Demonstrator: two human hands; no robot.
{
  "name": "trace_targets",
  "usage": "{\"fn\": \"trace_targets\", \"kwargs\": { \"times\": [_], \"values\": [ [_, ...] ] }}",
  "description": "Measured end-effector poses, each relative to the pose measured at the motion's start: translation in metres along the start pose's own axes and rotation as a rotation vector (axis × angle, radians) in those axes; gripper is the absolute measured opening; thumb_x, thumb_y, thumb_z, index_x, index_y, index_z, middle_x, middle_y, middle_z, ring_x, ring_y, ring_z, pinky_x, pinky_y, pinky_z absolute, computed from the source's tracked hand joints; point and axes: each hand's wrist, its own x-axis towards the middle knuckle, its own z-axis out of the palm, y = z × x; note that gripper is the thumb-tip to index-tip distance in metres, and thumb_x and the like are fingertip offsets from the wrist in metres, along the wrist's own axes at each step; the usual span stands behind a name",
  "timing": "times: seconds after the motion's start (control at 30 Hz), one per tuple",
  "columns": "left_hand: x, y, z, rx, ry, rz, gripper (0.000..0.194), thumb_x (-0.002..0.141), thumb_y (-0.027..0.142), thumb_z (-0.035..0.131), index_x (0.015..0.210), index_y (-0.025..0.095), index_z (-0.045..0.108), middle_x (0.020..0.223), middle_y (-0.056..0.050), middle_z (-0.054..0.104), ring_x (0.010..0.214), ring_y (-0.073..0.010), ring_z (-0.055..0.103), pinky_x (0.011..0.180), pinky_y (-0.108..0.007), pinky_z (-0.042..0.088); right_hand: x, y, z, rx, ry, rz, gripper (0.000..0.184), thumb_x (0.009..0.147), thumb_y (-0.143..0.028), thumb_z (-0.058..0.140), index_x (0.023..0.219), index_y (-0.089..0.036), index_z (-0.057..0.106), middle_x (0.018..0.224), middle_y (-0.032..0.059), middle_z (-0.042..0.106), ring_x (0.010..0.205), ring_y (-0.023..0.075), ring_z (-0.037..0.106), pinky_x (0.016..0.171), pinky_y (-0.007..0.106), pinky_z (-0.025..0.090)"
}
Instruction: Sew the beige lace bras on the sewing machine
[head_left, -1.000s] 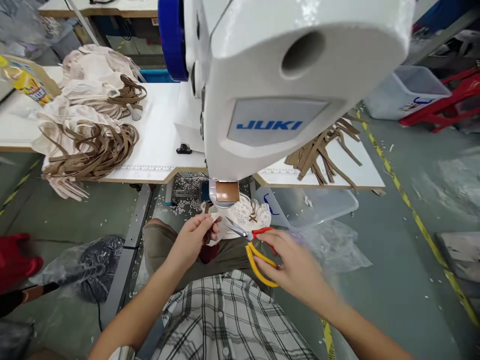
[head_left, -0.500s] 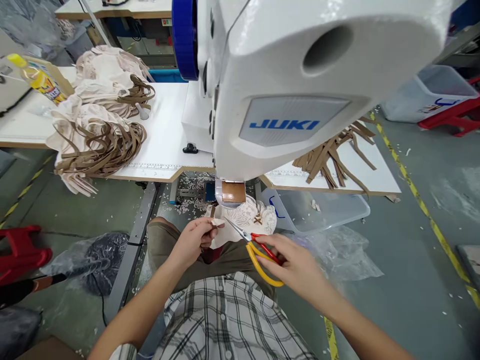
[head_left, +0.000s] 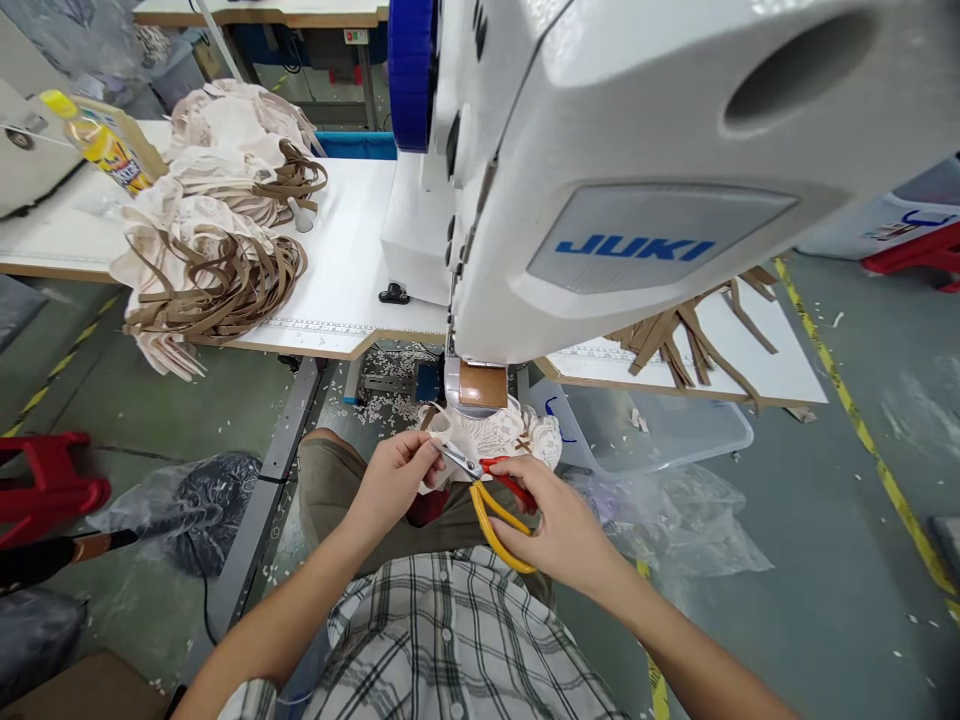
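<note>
My left hand (head_left: 394, 482) pinches the edge of a cream lace fabric piece (head_left: 502, 437) that hangs under the head of a white JUKI sewing machine (head_left: 637, 190). My right hand (head_left: 559, 520) grips scissors (head_left: 491, 490) with one yellow and one red handle. The scissor blades point left and touch the fabric right at my left fingertips. Both hands hover over my lap, below the machine's needle area, where a brown strap piece (head_left: 482, 386) shows.
A white work table (head_left: 337, 270) carries a pile of cream pieces with brown straps (head_left: 217, 270) at the left and loose brown strips (head_left: 690, 335) at the right. A yellow bottle (head_left: 101, 145) stands far left. A clear bin (head_left: 660, 430) and plastic bags lie on the floor; a red stool (head_left: 45, 480) stands at left.
My right hand has brought the scissors leftward until the blades meet the fabric at my left fingers. The view has tilted closer under the machine head.
</note>
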Motion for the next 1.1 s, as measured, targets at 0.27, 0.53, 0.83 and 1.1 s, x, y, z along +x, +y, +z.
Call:
{"fn": "trace_targets", "kwargs": {
  "times": [0.27,0.53,0.83,1.1],
  "values": [
    [-0.003,0.000,-0.001,0.193,0.041,0.045,0.033,0.092,0.041,0.052,0.070,0.017,0.058,0.062,0.002,0.055,0.056,-0.0107,0.048,0.056,-0.022,0.038,0.005,0.007,-0.001,0.069,-0.050,0.022,0.036,0.086,-0.034,0.064,0.121,-0.027,0.060,0.116,0.0049,0.069,0.100,0.0213,0.067,0.081,0.033,0.054],
    [-0.003,-0.008,0.008,-0.122,0.098,0.004,0.031,0.088,0.043,0.059,0.070,0.017,0.054,0.064,0.004,0.051,0.051,-0.0068,0.039,0.053,-0.021,0.032,-0.012,0.021,-0.014,0.055,0.037,0.086,0.028,0.090,-0.036,0.060,0.116,-0.027,0.065,0.107,0.0050,0.072,0.080,0.0192,0.069,0.064,0.030,0.057],
    [-0.002,0.007,0.017,-0.417,0.059,-0.043,0.032,0.081,0.043,0.071,0.072,0.015,0.059,0.058,0.006,0.046,0.053,-0.0053,0.039,0.053,-0.020,0.031,0.053,0.055,-0.104,-0.527,0.490,0.016,0.038,0.094,-0.042,0.052,0.122,-0.019,0.063,0.121,0.0161,0.065,0.107,0.0361,0.063,0.087,0.051,0.052],
    [-0.001,0.023,0.007,0.010,-0.357,-0.341,0.024,0.076,0.038,0.061,0.066,0.017,0.062,0.053,0.001,0.055,0.043,-0.0106,0.048,0.046,-0.025,0.036,0.043,0.010,-0.013,-0.329,0.077,-0.689,0.027,0.098,-0.023,0.043,0.117,-0.024,0.063,0.108,0.0077,0.073,0.095,0.0203,0.071,0.076,0.032,0.060]
  ]
}}
